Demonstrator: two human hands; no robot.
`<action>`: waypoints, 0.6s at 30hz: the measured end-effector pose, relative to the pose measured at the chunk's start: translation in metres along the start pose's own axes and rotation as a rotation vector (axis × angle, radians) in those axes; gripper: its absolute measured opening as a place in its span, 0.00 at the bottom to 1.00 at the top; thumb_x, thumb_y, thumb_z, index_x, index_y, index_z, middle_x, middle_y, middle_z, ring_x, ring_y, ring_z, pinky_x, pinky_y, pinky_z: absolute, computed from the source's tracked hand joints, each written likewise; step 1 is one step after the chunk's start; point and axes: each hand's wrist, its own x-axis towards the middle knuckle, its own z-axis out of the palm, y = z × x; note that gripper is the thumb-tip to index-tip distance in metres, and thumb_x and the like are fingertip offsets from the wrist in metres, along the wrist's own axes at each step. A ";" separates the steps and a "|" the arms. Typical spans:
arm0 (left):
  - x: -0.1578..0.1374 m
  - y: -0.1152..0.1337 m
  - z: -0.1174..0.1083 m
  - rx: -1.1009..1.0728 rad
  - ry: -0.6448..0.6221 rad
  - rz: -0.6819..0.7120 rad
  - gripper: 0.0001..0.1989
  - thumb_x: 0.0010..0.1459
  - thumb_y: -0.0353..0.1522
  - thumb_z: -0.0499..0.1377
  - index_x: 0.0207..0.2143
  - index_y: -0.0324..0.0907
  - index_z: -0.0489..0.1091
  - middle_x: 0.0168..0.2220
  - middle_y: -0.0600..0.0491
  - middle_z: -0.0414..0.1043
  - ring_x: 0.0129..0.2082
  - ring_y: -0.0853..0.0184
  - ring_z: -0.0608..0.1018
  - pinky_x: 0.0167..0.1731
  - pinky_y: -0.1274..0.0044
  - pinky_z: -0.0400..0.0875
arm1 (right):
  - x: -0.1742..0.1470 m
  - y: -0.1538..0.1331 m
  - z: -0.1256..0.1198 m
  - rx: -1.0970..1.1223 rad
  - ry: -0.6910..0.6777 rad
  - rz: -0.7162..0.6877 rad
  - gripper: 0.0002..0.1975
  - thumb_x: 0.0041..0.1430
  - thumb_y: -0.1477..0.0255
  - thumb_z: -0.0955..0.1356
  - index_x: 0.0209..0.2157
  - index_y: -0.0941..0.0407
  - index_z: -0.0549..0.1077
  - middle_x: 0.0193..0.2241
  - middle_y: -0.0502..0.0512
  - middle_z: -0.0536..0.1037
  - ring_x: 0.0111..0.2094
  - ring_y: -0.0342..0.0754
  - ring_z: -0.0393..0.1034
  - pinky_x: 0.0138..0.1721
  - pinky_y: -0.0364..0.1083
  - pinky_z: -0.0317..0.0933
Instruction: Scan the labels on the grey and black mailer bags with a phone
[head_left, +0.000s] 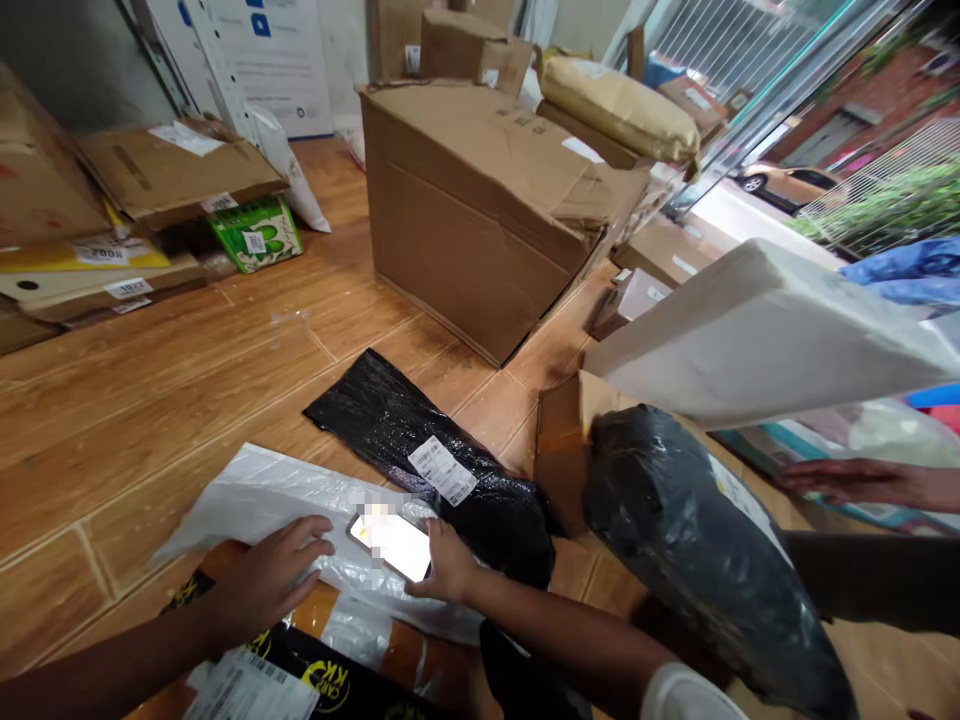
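My right hand (451, 568) grips the near right end of a smartphone (394, 545) with a bright, partly blurred screen. My left hand (281, 575) has its fingers apart, just left of the phone and over a white plastic mailing bag (255, 490); whether it touches the bag I cannot tell. Beneath the white bag lies an orange package with black and yellow printed tape (330, 680) and a white label (251, 690). Beyond the phone, a black plastic-wrapped parcel (382, 410) with a white shipping label (442, 468) rests on the floor.
A large cardboard box (450, 210) stands ahead on the wood-look floor (187, 370). To my right are a bulky black bag (675, 540), a white block-shaped package (780, 340) and another person's hand (847, 480). Numbered boxes (180, 165) and a green packet (259, 235) sit left.
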 end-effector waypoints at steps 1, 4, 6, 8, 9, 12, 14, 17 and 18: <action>0.000 -0.001 0.002 -0.045 -0.005 -0.029 0.14 0.58 0.29 0.52 0.43 0.47 0.74 0.49 0.48 0.72 0.49 0.62 0.75 0.49 0.77 0.70 | 0.001 -0.001 0.001 0.018 0.002 0.025 0.50 0.29 0.67 0.80 0.54 0.71 0.64 0.51 0.78 0.72 0.52 0.70 0.67 0.54 0.60 0.62; 0.014 0.004 0.003 -0.291 0.005 -0.244 0.12 0.55 0.35 0.55 0.41 0.46 0.73 0.47 0.48 0.72 0.49 0.60 0.75 0.51 0.73 0.69 | 0.000 -0.009 -0.008 0.104 0.003 0.056 0.45 0.23 0.68 0.80 0.48 0.64 0.68 0.41 0.67 0.79 0.41 0.67 0.74 0.42 0.58 0.69; 0.035 0.019 -0.005 -0.555 0.062 -0.608 0.17 0.52 0.43 0.57 0.39 0.43 0.71 0.44 0.45 0.73 0.47 0.54 0.75 0.48 0.67 0.70 | -0.007 -0.022 -0.025 0.165 0.047 0.041 0.40 0.22 0.68 0.80 0.43 0.57 0.68 0.38 0.58 0.80 0.37 0.62 0.75 0.37 0.54 0.70; 0.060 0.043 -0.024 -0.949 0.122 -1.034 0.25 0.49 0.50 0.58 0.40 0.40 0.69 0.45 0.41 0.73 0.45 0.51 0.76 0.43 0.64 0.72 | -0.017 -0.045 -0.050 0.213 0.119 0.021 0.36 0.24 0.69 0.79 0.40 0.55 0.66 0.36 0.55 0.79 0.34 0.59 0.74 0.33 0.50 0.68; 0.073 0.058 -0.038 -1.194 0.143 -1.172 0.27 0.50 0.51 0.57 0.43 0.39 0.68 0.46 0.40 0.73 0.45 0.51 0.77 0.42 0.64 0.73 | -0.023 -0.060 -0.064 0.236 0.154 0.010 0.34 0.25 0.70 0.78 0.39 0.54 0.64 0.34 0.54 0.79 0.33 0.58 0.74 0.30 0.50 0.67; 0.105 0.108 -0.093 -1.770 0.366 -1.101 0.26 0.54 0.47 0.57 0.48 0.38 0.65 0.46 0.41 0.75 0.42 0.58 0.79 0.40 0.70 0.73 | -0.047 -0.116 -0.108 0.292 0.262 -0.024 0.29 0.30 0.72 0.74 0.38 0.53 0.61 0.32 0.55 0.77 0.30 0.57 0.73 0.28 0.50 0.65; 0.115 0.141 -0.134 -1.798 0.588 -0.965 0.23 0.50 0.41 0.62 0.47 0.41 0.65 0.41 0.46 0.78 0.38 0.61 0.80 0.37 0.73 0.74 | -0.070 -0.156 -0.133 0.343 0.340 -0.046 0.27 0.32 0.72 0.71 0.38 0.52 0.59 0.32 0.56 0.76 0.30 0.58 0.73 0.29 0.51 0.66; 0.117 0.192 -0.195 -1.629 0.709 -0.907 0.27 0.41 0.38 0.70 0.42 0.43 0.64 0.34 0.51 0.78 0.32 0.61 0.80 0.32 0.74 0.74 | -0.117 -0.211 -0.165 0.455 0.480 -0.061 0.27 0.30 0.71 0.68 0.38 0.52 0.59 0.31 0.59 0.77 0.30 0.61 0.74 0.29 0.54 0.69; 0.115 0.210 -0.216 -1.584 0.706 -0.903 0.28 0.40 0.39 0.71 0.42 0.43 0.64 0.32 0.52 0.78 0.31 0.61 0.80 0.30 0.74 0.74 | -0.136 -0.227 -0.175 0.482 0.533 -0.057 0.28 0.29 0.71 0.68 0.39 0.52 0.59 0.32 0.61 0.77 0.31 0.63 0.74 0.29 0.55 0.70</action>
